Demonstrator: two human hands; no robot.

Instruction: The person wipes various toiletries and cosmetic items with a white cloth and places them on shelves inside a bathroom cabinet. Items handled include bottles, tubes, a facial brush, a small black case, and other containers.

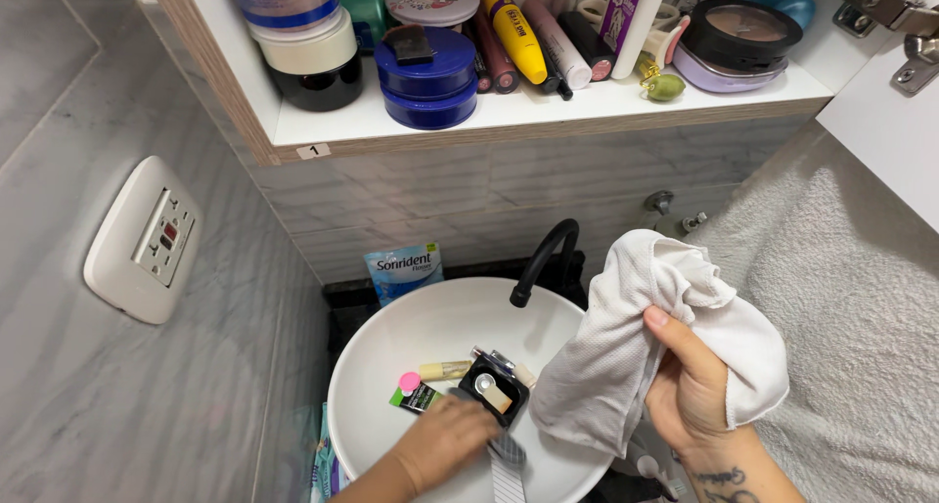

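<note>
Bathroom sink (391,337) holds cosmetics | left hand (445,439) grips black compact (494,391) | right hand (690,386) clutches white cloth (626,337) | wiping unfinished

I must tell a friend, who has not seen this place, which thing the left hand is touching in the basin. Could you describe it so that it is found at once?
Start at the round white basin under the black curved tap. Near its front, the left hand touches a small black square compact, open, with a pale pad inside. Its neighbours are a cream stick and a pink-capped item; it alone is black and square.
</note>
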